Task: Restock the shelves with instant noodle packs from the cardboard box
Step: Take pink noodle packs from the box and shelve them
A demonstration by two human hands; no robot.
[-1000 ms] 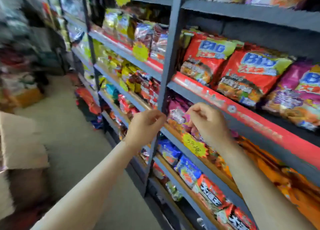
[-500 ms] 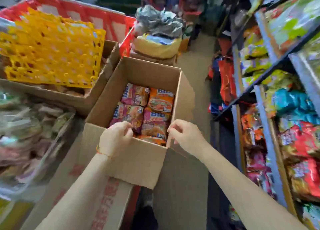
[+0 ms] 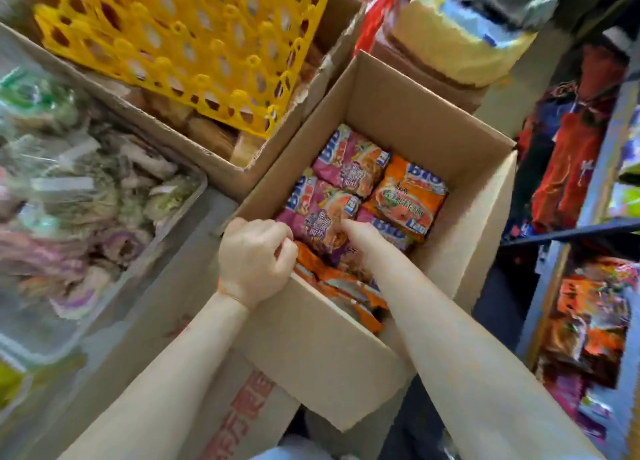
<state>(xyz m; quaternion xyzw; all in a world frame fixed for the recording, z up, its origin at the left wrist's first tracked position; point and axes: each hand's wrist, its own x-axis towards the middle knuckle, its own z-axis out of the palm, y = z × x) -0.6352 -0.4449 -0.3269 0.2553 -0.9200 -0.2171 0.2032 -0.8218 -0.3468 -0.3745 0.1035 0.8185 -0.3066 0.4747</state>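
Note:
An open cardboard box point(image 3: 398, 113) stands in front of me, holding purple instant noodle packs point(image 3: 349, 162) and orange ones point(image 3: 408, 200); more orange packs point(image 3: 346, 286) lie at its near side. My left hand point(image 3: 256, 259) is curled into a loose fist over the box's near-left rim, and nothing shows in it. My right hand point(image 3: 358, 236) reaches down inside the box, fingertips against a purple pack in the middle. Its fingers are foreshortened, so the grip is unclear. The shelves point(image 3: 595, 169) with packaged goods run along the right edge.
A yellow plastic crate point(image 3: 180, 40) lies in another cardboard box at upper left. A tray of wrapped produce point(image 3: 86, 189) sits at left. A yellow and grey bundle point(image 3: 460, 44) rests beyond the box. A narrow aisle floor strip lies between box and shelves.
One second ago both hands were at the shelf. I turned to the box; my hands went from above its near flap to its rim, and the right hand now dips inside among the packs.

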